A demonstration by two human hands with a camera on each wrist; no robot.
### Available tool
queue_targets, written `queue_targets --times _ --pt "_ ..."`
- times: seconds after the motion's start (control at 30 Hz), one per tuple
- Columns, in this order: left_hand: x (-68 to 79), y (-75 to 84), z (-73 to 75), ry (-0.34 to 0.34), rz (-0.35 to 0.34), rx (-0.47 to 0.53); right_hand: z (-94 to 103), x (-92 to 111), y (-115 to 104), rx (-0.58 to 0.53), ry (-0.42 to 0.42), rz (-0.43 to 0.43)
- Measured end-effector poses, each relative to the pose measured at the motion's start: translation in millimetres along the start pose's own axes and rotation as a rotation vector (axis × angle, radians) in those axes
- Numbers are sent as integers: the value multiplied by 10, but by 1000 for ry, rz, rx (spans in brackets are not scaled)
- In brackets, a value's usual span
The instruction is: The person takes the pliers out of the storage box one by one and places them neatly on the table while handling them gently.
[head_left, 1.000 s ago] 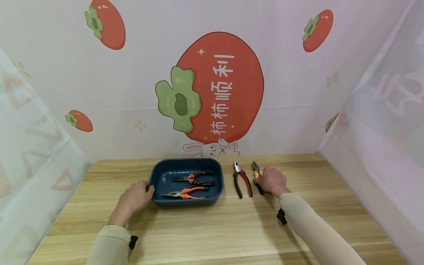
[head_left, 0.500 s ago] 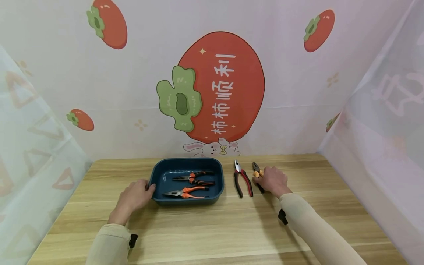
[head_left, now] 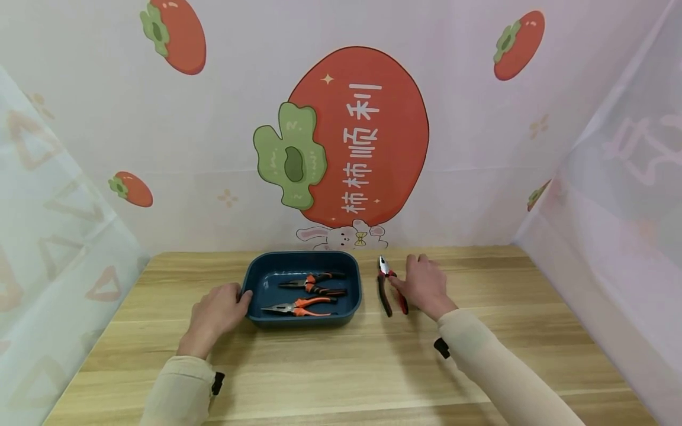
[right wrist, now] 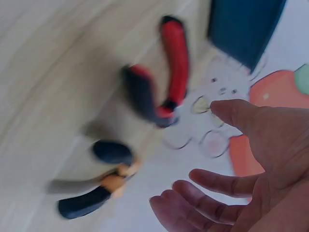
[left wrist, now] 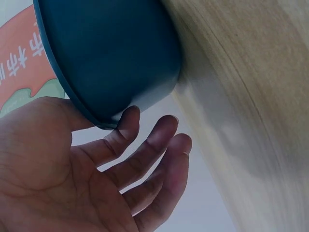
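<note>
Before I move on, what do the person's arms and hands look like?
The left hand and right hand are bare, without gloves. Both arms wear long beige sleeves, with a small black piece jutting out near each sleeve's end; I can't tell what it is.

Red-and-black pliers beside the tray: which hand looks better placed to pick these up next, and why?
The right hand, most likely: it holds nothing and is close to the red-and-black pliers, while the left hand grips the blue tray at the end farther from them.
</note>
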State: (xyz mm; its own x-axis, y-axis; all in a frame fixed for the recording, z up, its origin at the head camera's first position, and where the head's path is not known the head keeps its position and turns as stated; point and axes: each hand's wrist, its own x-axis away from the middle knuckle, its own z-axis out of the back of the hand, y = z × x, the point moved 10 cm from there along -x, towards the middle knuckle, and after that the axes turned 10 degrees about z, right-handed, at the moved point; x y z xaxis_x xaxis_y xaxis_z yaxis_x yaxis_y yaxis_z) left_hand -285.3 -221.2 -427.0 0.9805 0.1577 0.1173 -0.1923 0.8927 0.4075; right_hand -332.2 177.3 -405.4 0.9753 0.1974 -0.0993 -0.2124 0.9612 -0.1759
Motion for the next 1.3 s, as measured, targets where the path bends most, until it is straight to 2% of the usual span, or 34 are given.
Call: queue_targets --times 0.37,0.57,0.7,0.9,1.03,1.3 --pt "24 31 33 20 -6 -22 205 14 -573 -41 43 157" --pt "20 34 46 38 -1 -34 233 22 -886 -76 25 294" --pt "27 42 47 30 -3 -35 234 23 -1063 -54 14 353" --pt "42 51 55 43 -18 -41 180 0 -1309 -67 -23 426" --pt "47 61 60 49 -29 -44 115 -32 -1456 -105 -80 458" --pt "38 59 47 46 -30 -39 -149 -135 -1697 -99 -201 480"
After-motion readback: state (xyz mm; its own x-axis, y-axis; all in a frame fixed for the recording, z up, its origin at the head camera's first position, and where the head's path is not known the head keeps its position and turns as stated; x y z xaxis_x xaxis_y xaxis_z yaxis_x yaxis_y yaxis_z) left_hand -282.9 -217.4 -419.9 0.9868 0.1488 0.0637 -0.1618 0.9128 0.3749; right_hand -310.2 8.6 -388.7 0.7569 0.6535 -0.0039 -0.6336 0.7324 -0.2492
